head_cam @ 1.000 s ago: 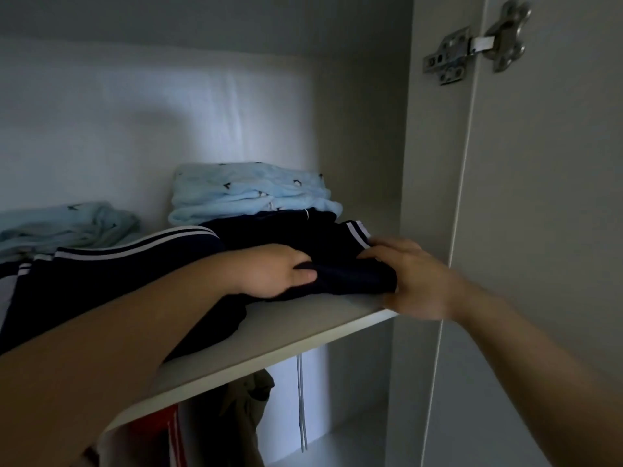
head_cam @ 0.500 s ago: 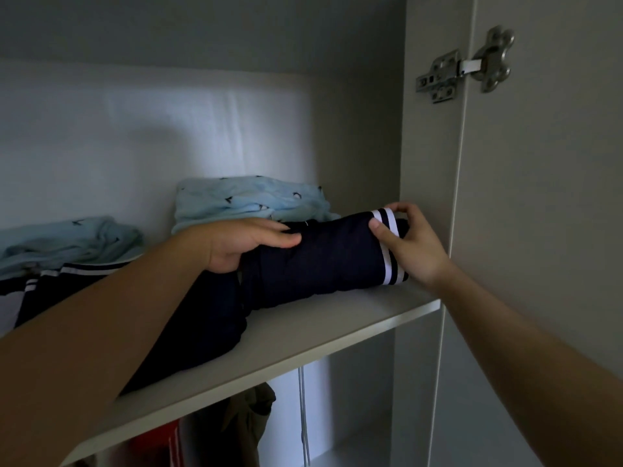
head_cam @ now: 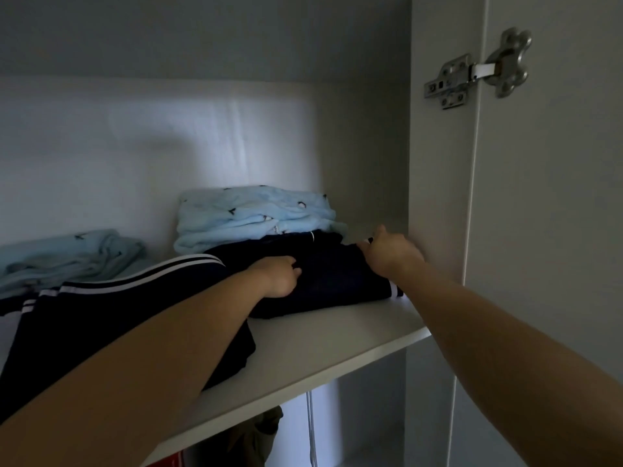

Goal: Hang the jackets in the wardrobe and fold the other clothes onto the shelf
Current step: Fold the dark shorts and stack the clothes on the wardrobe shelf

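— While the navy garment [head_cam: 330, 278] is being folded on the shelf [head_cam: 337, 335], how is it lying?

— Left to right, its folded end being pressed down at the shelf's right end, just before the light blue stack [head_cam: 256, 217]; the loose length is trailing leftward under the left forearm.

— And the hands?

— The left hand [head_cam: 281, 276] is being curled into the fold, nearer that loose length. The right hand [head_cam: 391, 252] is being laid on the far right corner; whether anything is being gripped cannot be told.
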Tool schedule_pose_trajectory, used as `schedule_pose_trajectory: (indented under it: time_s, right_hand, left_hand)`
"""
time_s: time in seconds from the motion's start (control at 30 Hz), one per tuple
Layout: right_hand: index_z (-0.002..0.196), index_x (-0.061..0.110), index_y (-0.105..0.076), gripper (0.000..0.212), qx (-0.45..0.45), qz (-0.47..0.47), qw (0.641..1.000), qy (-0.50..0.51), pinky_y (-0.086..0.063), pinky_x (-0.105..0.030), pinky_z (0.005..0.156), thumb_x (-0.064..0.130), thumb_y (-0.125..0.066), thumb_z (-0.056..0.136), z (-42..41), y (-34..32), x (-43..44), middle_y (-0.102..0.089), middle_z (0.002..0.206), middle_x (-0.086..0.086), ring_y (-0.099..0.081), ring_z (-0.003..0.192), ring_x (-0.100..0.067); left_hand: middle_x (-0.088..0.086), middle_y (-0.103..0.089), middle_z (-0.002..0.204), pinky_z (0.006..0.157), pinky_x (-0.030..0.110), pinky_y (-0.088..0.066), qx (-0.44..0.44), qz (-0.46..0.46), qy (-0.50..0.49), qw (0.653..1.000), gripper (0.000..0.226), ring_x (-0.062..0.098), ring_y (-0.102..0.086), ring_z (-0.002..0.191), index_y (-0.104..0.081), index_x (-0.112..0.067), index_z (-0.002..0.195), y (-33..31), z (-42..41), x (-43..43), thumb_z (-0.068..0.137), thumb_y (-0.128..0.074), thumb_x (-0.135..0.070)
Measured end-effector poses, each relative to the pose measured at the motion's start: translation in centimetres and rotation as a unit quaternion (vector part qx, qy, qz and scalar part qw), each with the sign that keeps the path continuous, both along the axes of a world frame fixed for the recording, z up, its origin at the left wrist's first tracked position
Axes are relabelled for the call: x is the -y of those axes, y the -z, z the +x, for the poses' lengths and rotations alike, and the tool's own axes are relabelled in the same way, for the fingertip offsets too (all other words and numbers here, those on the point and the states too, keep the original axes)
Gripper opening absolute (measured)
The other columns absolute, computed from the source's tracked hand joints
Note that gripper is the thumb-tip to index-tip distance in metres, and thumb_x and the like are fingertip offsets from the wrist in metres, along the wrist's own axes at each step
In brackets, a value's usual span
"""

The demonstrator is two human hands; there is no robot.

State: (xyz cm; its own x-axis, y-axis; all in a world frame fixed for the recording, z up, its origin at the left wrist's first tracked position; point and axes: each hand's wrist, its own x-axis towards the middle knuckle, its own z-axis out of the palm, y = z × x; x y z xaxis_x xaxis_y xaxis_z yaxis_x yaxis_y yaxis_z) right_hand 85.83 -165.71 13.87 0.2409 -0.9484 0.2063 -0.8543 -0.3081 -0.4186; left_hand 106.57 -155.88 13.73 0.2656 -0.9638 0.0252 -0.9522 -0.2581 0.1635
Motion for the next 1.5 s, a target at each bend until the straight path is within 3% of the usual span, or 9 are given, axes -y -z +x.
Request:
schedule_pose_trajectory:
  time_s: [0.17,0.3,0.57,0.73,0.9,1.13,1.3,1.4,1.5]
  right_hand:
    - [0.143,0.018,-0.035,0.045,-0.146,-0.213,0.964,-0.056,-0.044,-0.047,0.095,0.024,-0.046,0.100,0.6,-0.6,-0.7,-0.038,0.141,-0.017,-0.043,0.126,-0.038]
    - [0.130,0.018,-0.050,0.032,-0.142,-0.086,0.978,-0.125,-0.044,-0.040,0.086,0.021,-0.033,0.102,0.0,-0.2,-0.6,-0.058,0.127,-0.015,-0.055,0.112,-0.034]
    - [0.136,0.010,-0.054,0.063,0.091,-0.323,0.922,-0.193,-0.044,-0.040,0.099,0.056,-0.053,0.093,-3.1,0.5,-3.3,-0.056,0.123,-0.013,-0.048,0.117,-0.029]
    - [0.122,0.023,-0.064,0.059,0.013,-0.321,0.909,-0.264,-0.044,-0.040,0.091,0.056,-0.074,0.075,-7.4,1.0,-6.9,-0.047,0.110,0.002,-0.043,0.101,-0.016]
    - [0.091,0.022,-0.049,0.038,-0.125,-0.351,0.883,-0.285,-0.042,-0.038,0.074,0.029,-0.074,0.063,-7.1,1.7,-10.1,-0.051,0.101,0.001,-0.051,0.089,-0.024]
    - [0.131,0.031,-0.044,0.052,-0.240,-0.283,0.901,-0.225,-0.040,-0.039,0.090,0.031,-0.062,0.082,-5.7,2.2,-8.9,-0.057,0.116,0.004,-0.057,0.109,-0.023]
    - [0.113,0.022,-0.064,0.025,-0.272,-0.394,0.861,-0.170,-0.040,-0.038,0.082,0.029,-0.057,0.090,-4.5,2.6,-8.1,-0.068,0.106,-0.002,-0.060,0.101,-0.029]
    - [0.118,0.029,-0.058,0.025,-0.266,-0.307,0.896,-0.179,-0.039,-0.036,0.086,0.030,-0.053,0.093,-4.6,3.2,-8.4,-0.067,0.111,0.003,-0.058,0.109,-0.024]
    - [0.126,0.031,-0.054,0.040,-0.301,-0.063,0.928,-0.210,-0.046,-0.032,0.081,0.019,-0.053,0.089,-4.2,0.5,-9.5,-0.064,0.119,0.000,-0.061,0.109,-0.023]
  left_hand:
    - [0.011,-0.032,0.160,0.115,0.033,-0.029,0.025,0.018,0.008,1.000,0.056,0.028,-0.034,0.144,-0.027,-0.015,0.157,0.0,0.3,0.2,0.108,-0.030,-0.041]
    - [0.016,-0.043,0.151,0.099,0.029,-0.037,0.036,0.013,0.017,0.999,0.053,0.029,-0.047,0.132,-0.029,-0.008,0.154,0.2,-0.3,0.2,0.109,-0.031,-0.035]
    - [0.001,-0.052,0.143,0.100,0.022,-0.039,-0.149,-0.088,0.049,0.984,0.086,0.016,-0.051,0.126,-0.045,-0.016,0.146,-3.5,0.3,-3.6,0.075,-0.084,-0.046]
    - [-0.013,-0.051,0.091,0.071,0.023,-0.039,0.031,-0.195,0.220,0.955,0.037,0.010,-0.054,0.087,-0.055,-0.029,0.091,-2.1,-2.7,-9.2,0.071,-0.085,-0.038]
    - [-0.011,-0.048,0.081,0.057,0.032,-0.039,0.180,-0.147,0.253,0.939,0.037,0.017,-0.058,0.071,-0.021,-0.033,0.092,1.7,-5.4,-11.9,0.087,-0.058,-0.028]
    - [-0.003,-0.031,0.063,0.043,0.027,-0.015,0.306,-0.151,0.155,0.927,0.031,0.016,-0.033,0.050,-0.044,-0.015,0.112,2.8,-7.6,-10.2,0.083,-0.055,-0.012]
    - [0.000,-0.049,0.077,0.044,0.027,-0.017,0.305,-0.149,0.136,0.931,0.028,0.027,-0.065,0.074,-0.049,-0.011,0.109,2.4,-8.7,-9.6,0.083,-0.056,-0.008]
    - [0.008,-0.059,0.085,0.048,0.032,-0.037,0.264,-0.100,0.175,0.943,0.030,0.025,-0.062,0.074,-0.047,-0.011,0.120,3.0,-7.8,-9.8,0.091,-0.054,-0.016]
    - [-0.003,-0.057,0.125,0.089,0.028,-0.050,0.046,-0.015,0.206,0.977,0.062,0.014,-0.058,0.110,-0.036,-0.024,0.146,1.9,-5.8,-11.5,0.094,-0.056,-0.053]
